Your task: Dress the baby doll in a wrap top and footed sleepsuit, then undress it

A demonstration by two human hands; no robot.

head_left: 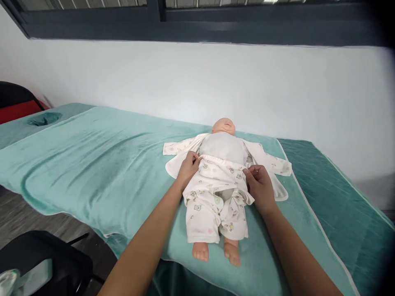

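A baby doll [224,126] lies on its back, head toward the wall and bare feet toward me. It wears an unfastened white jacket [182,164] spread out at both sides, and white printed baby pants [203,209]. My left hand [189,167] pinches the waistband at the doll's hip on the left of the view. On the opposite hip, my right hand [259,184] grips the waistband edge between thumb and fingers. The waistband lies across the belly, over the pale torso. Fabric is bunched around the crotch and thighs, where a gap shows a whitish layer beneath.
A light green cloth [92,164] covers most of a padded bed, whose darker green cover [336,193] shows at right. The bed has a face hole [45,119] at far left. A black chair [46,255] stands at lower left. Behind is a white wall [185,82] below a dark window frame.
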